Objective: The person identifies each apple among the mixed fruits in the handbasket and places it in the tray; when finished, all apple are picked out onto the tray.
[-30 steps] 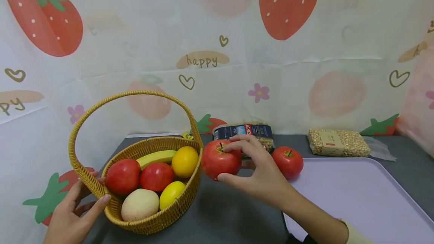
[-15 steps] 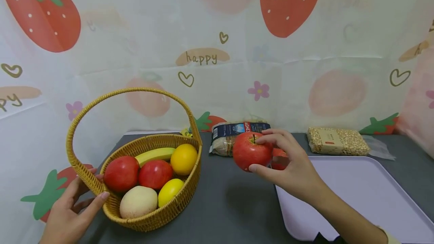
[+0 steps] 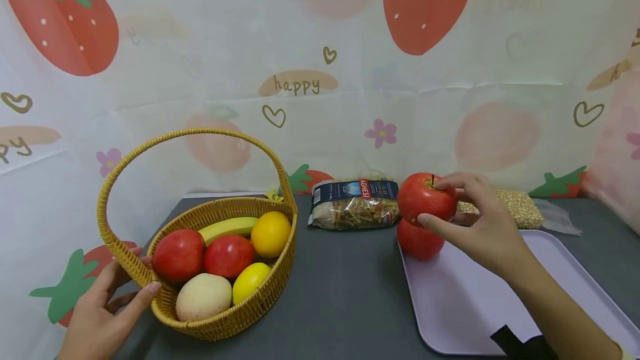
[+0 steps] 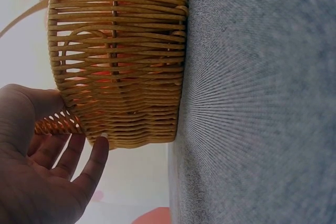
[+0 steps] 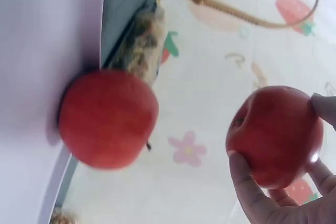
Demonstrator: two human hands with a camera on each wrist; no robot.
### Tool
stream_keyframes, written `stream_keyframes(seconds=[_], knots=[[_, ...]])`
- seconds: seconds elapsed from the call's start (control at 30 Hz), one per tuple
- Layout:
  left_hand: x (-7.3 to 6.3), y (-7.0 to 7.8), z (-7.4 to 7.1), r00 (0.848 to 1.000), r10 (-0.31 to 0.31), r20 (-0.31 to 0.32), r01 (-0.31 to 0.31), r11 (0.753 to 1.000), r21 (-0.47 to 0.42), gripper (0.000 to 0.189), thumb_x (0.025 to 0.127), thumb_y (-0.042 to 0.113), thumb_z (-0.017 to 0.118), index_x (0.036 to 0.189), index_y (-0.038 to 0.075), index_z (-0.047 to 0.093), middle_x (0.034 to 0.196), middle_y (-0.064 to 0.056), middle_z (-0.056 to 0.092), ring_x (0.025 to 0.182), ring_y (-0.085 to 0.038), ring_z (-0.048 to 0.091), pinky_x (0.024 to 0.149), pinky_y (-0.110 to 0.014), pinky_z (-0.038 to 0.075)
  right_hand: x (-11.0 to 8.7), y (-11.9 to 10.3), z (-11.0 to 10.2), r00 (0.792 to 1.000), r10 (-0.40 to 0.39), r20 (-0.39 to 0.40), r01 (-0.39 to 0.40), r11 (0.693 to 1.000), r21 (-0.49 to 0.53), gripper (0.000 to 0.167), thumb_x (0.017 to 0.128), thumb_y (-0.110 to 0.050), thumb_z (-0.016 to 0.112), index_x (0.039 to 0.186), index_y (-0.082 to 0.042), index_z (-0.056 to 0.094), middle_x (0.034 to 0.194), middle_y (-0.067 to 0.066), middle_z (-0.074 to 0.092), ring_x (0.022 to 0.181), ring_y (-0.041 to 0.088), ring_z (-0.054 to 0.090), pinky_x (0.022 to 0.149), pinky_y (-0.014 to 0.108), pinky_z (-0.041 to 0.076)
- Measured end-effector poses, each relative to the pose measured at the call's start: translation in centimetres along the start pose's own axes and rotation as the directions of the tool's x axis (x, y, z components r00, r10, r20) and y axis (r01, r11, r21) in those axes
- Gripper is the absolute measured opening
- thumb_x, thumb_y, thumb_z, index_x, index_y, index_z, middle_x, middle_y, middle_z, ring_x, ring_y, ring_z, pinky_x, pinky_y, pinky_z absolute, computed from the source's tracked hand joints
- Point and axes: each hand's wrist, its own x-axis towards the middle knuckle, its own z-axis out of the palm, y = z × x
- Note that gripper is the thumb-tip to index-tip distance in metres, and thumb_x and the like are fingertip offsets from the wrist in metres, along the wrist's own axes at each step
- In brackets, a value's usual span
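My right hand (image 3: 487, 232) holds a red apple (image 3: 425, 199) by its sides, with the stem up. That apple hangs in the air above the left part of the lilac tray (image 3: 425, 321). A second red apple (image 5: 107, 119) rests on the tray, below the held one in the head view. My left hand (image 3: 107, 299) grips the wicker basket (image 3: 280, 293) at the left foot of its tall handle (image 3: 112, 182). Inside the basket are two red apples (image 3: 178, 256), a banana (image 3: 230, 229), an orange (image 3: 270, 234), a lemon (image 3: 251, 282) and a pale round fruit (image 3: 204, 297).
Behind the tray lie a bag of pasta (image 3: 355, 204) and a vacuum pack of pale grains (image 3: 517, 207). A curtain (image 3: 320, 26) printed with strawberries hangs at the back of the grey table (image 3: 345, 293).
My right hand has carried the apple rightward and up, from beside the basket to above the tray. The left hand has kept its grip on the basket.
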Motion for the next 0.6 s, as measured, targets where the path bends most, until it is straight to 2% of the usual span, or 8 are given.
stream_keyframes(seconds=[0.17, 0.3, 0.43, 0.5, 0.6], knots=[[0.1, 0.1, 0.1, 1.0, 0.013, -0.004, -0.013, 1.0, -0.014, 0.062, 0.094, 0.016, 0.073, 0.148, 0.007, 0.042, 0.124, 0.005, 0.06, 0.101, 0.013, 0.053, 0.069, -0.012, 0.053, 0.5, 0.9, -1.7, 1.0, 0.018, -0.018, -0.019, 0.997, -0.074, 0.046, 0.081, -0.01, 0.086, 0.117, -0.004, 0.06, 0.124, 0.01, 0.049, 0.106, 0.04, 0.056, 0.07, 0.013, 0.053], [0.2, 0.1, 0.1, 1.0, 0.01, 0.001, -0.01, 1.0, -0.022, 0.062, 0.094, 0.014, 0.073, 0.148, 0.007, 0.042, 0.124, 0.007, 0.059, 0.102, 0.013, 0.052, 0.069, -0.012, 0.052, 0.7, 1.9, -2.8, 0.996, 0.084, -0.012, -0.084, 0.988, -0.127, 0.046, 0.081, -0.013, 0.086, 0.117, -0.002, 0.06, 0.128, 0.017, 0.047, 0.105, 0.047, 0.055, 0.066, 0.014, 0.053], [0.1, 0.1, 0.2, 1.0, -0.017, 0.013, 0.017, 1.0, -0.015, 0.063, 0.095, 0.017, 0.073, 0.148, 0.007, 0.041, 0.127, -0.006, 0.06, 0.102, 0.014, 0.051, 0.069, -0.012, 0.052, 0.9, 3.0, -3.9, 0.988, 0.156, 0.016, -0.151, 0.974, -0.171, 0.046, 0.083, -0.02, 0.085, 0.117, -0.003, 0.059, 0.129, 0.021, 0.045, 0.104, 0.05, 0.055, 0.062, 0.024, 0.056], [0.1, 0.1, 0.2, 1.0, -0.024, 0.016, 0.024, 1.0, -0.01, 0.063, 0.095, 0.019, 0.073, 0.148, 0.006, 0.041, 0.128, -0.01, 0.06, 0.102, 0.014, 0.051, 0.07, -0.011, 0.052, 1.0, 3.4, -4.3, 0.983, 0.181, 0.031, -0.171, 0.963, -0.21, 0.046, 0.083, -0.023, 0.085, 0.116, -0.004, 0.059, 0.128, 0.023, 0.045, 0.103, 0.051, 0.055, 0.061, 0.031, 0.056], [0.0, 0.1, 0.2, 0.999, -0.028, 0.016, 0.028, 1.0, -0.001, 0.064, 0.095, 0.021, 0.073, 0.148, 0.005, 0.041, 0.128, -0.015, 0.059, 0.101, 0.015, 0.05, 0.07, -0.011, 0.052, 1.2, 4.3, -4.9, 0.975, 0.212, 0.069, -0.188, 0.948, -0.256, 0.046, 0.084, -0.025, 0.084, 0.114, -0.002, 0.058, 0.125, 0.024, 0.045, 0.102, 0.051, 0.055, 0.062, 0.034, 0.054]])
